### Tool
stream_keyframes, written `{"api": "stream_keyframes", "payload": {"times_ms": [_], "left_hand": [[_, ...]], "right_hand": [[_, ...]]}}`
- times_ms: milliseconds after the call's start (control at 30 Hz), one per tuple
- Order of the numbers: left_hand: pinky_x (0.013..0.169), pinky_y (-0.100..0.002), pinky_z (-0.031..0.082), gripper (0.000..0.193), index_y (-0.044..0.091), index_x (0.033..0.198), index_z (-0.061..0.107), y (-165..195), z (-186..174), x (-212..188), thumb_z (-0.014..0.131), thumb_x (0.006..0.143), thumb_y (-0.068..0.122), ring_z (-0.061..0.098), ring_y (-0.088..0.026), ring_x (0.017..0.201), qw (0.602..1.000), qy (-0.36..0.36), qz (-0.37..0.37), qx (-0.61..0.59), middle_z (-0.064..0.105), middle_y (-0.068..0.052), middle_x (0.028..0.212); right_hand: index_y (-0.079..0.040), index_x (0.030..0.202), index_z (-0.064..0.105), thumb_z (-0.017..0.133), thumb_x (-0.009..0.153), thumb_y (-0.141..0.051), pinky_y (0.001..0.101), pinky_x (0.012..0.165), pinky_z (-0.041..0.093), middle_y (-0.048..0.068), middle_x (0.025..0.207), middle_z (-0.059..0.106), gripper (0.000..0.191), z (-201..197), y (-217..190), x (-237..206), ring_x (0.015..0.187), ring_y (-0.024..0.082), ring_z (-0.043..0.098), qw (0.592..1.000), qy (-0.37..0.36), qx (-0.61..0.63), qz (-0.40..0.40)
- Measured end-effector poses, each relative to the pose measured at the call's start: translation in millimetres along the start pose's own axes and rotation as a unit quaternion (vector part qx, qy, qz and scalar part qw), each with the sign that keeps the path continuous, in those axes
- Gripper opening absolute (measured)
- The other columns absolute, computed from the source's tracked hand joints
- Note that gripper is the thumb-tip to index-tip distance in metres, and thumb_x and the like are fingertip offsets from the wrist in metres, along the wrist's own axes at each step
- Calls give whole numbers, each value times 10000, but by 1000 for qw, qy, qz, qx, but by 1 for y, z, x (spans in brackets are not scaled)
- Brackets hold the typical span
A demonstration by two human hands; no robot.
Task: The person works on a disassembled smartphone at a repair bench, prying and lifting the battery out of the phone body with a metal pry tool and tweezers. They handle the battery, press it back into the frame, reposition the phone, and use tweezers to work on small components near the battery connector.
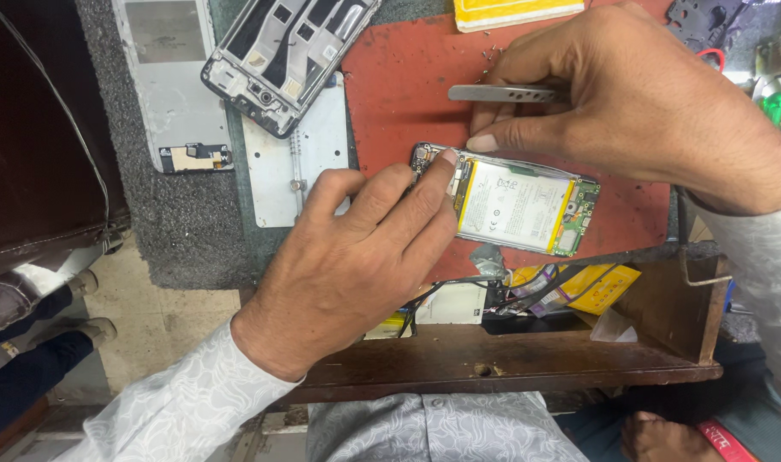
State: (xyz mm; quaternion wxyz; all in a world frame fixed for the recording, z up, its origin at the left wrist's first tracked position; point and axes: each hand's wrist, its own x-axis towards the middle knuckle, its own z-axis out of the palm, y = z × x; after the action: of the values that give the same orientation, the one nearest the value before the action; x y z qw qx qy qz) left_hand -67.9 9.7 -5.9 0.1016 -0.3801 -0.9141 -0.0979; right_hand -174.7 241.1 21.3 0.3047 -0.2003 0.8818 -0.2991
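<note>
An opened phone (519,205) with a white battery and green circuit boards lies on a red mat (390,94). My left hand (356,257) rests over the phone's left end, index fingertip pressing on its top corner. My right hand (638,103) holds metal tweezers (497,92) that point left, while its thumb touches the phone's upper edge.
A black phone frame (288,51) and a white back panel (172,81) lie on grey carpet at the back left. A metal plate (296,162) sits beside the mat. Small screws (490,53) lie near a yellow box (514,12). An open wooden drawer (579,342) holds parts below. Another person's feet (74,325) show at left.
</note>
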Motion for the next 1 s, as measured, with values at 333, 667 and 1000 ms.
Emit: {"api": "stream_keyframes", "payload": {"times_ms": [333, 667, 1000], "left_hand": [[925, -340, 434, 284, 78, 1162, 682, -4, 0, 0, 675, 936, 250, 537, -185, 1189, 999, -5, 1, -32, 615, -46, 1400], [919, -340, 436, 274, 77, 1152, 681, -5, 0, 0, 690, 940, 250, 537, -187, 1185, 999, -4, 1, -50, 616, -44, 1379], [897, -348, 443, 339, 66, 1144, 672, -10, 0, 1, 722, 886, 280, 539, -208, 1187, 997, -7, 4, -71, 606, -55, 1394]], "right_hand": [[-36, 962, 775, 815, 815, -180, 296, 524, 510, 45, 702, 739, 209, -3, -5, 4, 587, 107, 639, 1000, -8, -14, 1], [-58, 897, 785, 834, 780, -228, 327, 501, 469, 53, 636, 713, 212, -6, -11, 8, 531, 138, 613, 998, -19, -57, 24], [-65, 937, 794, 858, 796, -285, 357, 508, 469, 87, 686, 670, 269, -9, -15, 11, 582, 197, 598, 992, -30, -113, 50]]}}
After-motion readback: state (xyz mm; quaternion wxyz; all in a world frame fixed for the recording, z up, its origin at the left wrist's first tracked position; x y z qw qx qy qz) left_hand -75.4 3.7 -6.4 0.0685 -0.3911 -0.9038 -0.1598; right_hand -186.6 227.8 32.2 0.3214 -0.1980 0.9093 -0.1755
